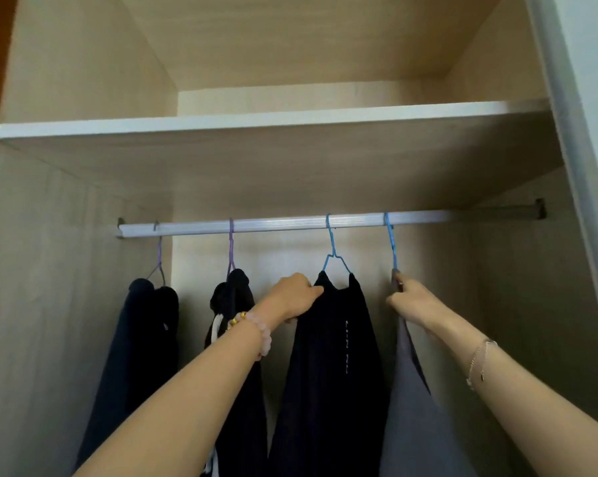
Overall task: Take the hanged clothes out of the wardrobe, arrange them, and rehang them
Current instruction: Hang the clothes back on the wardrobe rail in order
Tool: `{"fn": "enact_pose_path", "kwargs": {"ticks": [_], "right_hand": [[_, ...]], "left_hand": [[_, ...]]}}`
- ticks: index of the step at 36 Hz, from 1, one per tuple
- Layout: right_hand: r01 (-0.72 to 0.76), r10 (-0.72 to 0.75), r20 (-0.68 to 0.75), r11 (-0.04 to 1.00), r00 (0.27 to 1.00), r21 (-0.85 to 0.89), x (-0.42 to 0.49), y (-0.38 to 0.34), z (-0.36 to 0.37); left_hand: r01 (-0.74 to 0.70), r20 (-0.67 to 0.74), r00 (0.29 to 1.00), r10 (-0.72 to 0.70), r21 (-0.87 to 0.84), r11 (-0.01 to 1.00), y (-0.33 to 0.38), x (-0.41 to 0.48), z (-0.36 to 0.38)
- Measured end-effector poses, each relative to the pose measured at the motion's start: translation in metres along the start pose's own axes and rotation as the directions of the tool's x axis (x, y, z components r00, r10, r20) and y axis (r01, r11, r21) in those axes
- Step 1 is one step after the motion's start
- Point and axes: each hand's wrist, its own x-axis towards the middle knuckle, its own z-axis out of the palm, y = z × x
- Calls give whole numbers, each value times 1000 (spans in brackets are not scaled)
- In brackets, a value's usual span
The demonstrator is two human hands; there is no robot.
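Note:
A white rail (277, 224) crosses the wardrobe with several garments hanging from it. From the left: a dark navy garment (135, 339) on a purple hanger, a black garment with a white cord (237, 356) on a purple hanger (231, 249), a black garment with small white lettering (332, 366) on a blue hanger (332, 251), and a grey garment (414, 407) on a blue hanger (391, 242). My left hand (292, 297) grips the left shoulder of the lettered black garment. My right hand (406, 296) pinches the top of the grey garment just below its hanger hook.
A white-edged shelf (256, 123) sits above the rail, with a bare compartment over it. Beige wardrobe side panels (49, 304) close in left and right. A grey door edge (566, 132) runs down the right side. The rail is bare to the right of the grey garment.

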Motion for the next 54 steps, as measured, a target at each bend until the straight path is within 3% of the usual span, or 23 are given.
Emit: {"fn": "enact_pose_path", "kwargs": {"ticks": [6, 10, 23, 34, 42, 54], "right_hand": [[0, 0, -1, 997, 1000, 80, 6, 16, -5], [13, -15, 24, 997, 1000, 70, 7, 17, -8], [5, -7, 24, 998, 1000, 68, 12, 14, 5], [-18, 12, 61, 994, 998, 107, 11, 16, 6], [2, 25, -57, 902, 998, 432, -3, 20, 6], [22, 34, -144, 927, 989, 375, -7, 21, -6]], "left_hand": [[14, -236, 972, -18, -20, 1000, -5, -4, 18], [37, -289, 957, -41, -20, 999, -9, -7, 17], [33, -307, 951, -36, -15, 999, -36, -8, 8], [10, -291, 956, -42, -110, 994, -40, -7, 13], [-25, -245, 970, -12, -147, 989, -36, -9, 12], [-41, -233, 972, 15, -107, 993, -28, -9, 19]]}}
